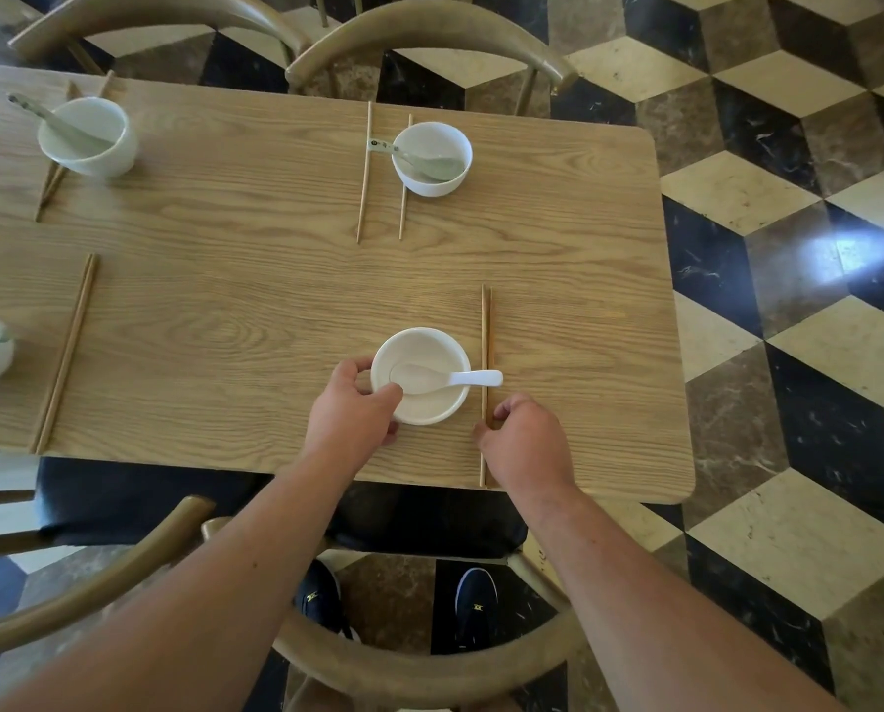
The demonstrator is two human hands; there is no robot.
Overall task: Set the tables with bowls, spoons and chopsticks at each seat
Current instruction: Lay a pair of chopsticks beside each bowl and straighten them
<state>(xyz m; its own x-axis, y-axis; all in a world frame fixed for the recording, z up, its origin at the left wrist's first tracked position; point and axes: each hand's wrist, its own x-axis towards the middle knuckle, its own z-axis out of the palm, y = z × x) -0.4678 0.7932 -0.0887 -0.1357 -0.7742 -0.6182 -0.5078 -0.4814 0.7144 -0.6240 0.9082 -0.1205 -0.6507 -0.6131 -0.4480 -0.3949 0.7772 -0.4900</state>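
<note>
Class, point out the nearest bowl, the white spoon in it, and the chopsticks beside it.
nearest bowl [432, 411], head view, near outer wall.
white spoon [478, 377], head view, handle over the rim.
chopsticks [483, 321], head view, far half of one stick.

wooden table [255, 280] | four white bowls [432, 405] | four chopstick pairs [486, 341]

Single view: a wide-angle camera worn on the person's head. It faces forward and steeply down from above the near edge of the wooden table [255, 300]. The near bowl [419, 403] lies close, near frame centre. The left hand [350, 403] and right hand [524, 439] reach in from the bottom edge. The person's shoes [473, 603] show below, the patterned floor [789, 223] at right.
</note>
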